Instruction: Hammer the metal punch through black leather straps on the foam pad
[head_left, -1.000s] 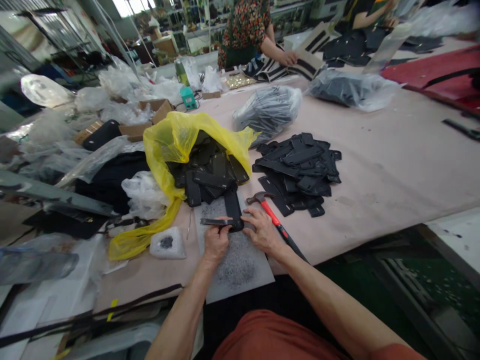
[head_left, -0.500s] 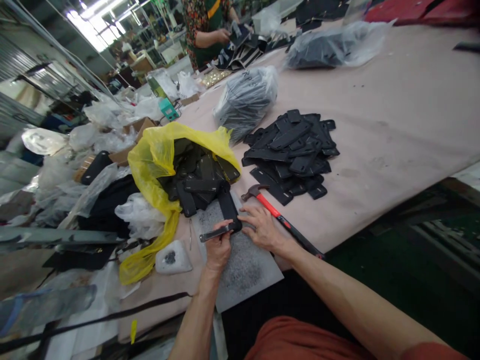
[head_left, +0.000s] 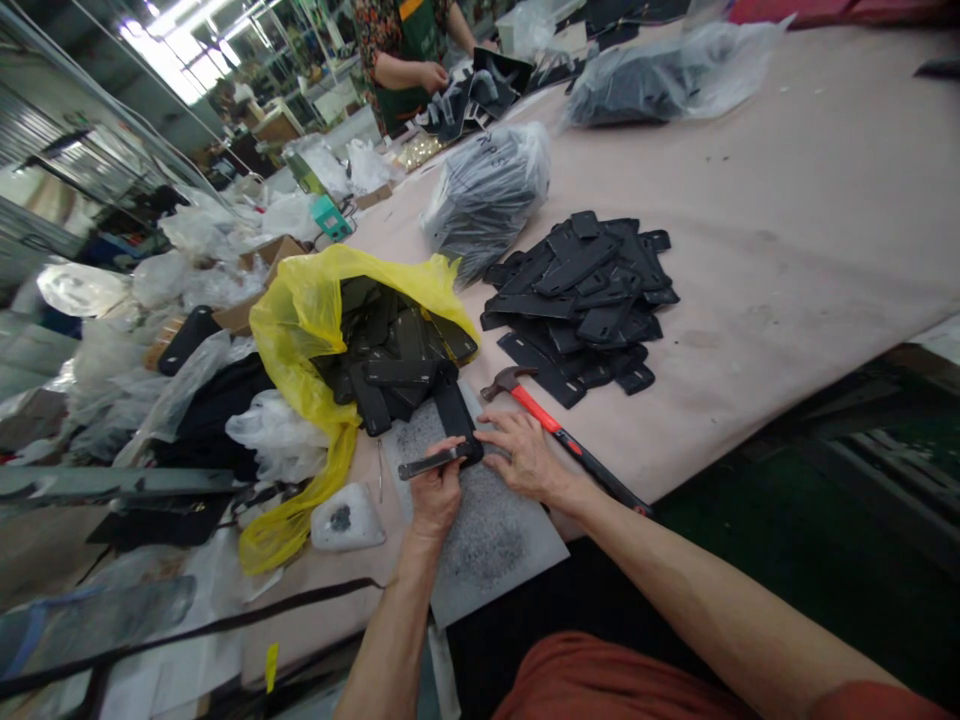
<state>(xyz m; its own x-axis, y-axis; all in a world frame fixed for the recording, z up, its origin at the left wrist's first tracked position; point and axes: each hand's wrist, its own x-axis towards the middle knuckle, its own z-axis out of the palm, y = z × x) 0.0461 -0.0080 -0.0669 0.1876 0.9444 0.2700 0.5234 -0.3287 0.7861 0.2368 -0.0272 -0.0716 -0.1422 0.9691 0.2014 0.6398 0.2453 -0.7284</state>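
My left hand (head_left: 436, 503) is closed around a dark, metallic-looking bar (head_left: 421, 466) with a rounded end, which juts out to the left. Its other end meets a black strip (head_left: 452, 408) lying on a speckled grey slab (head_left: 487, 545). My right hand (head_left: 531, 457) lies palm down with its fingers stretched and apart, the fingertips at the strip's right edge. Whether they press on it is hard to see. Just beyond that hand rests a claw hammer (head_left: 551, 424) with a red and black handle.
Black strips spill from a yellow bag (head_left: 300, 310) behind the slab. A pile of black pieces (head_left: 581, 290) lies to the right. Two clear bags (head_left: 491, 190) of dark parts stand farther back. A white block (head_left: 346, 518) sits left. Across the table, a person (head_left: 405, 65) handles dark pieces.
The view has shifted slightly. My hands, the bar and the strip hold nearly the same position. Across the table, the other person's hands and dark pieces have moved.
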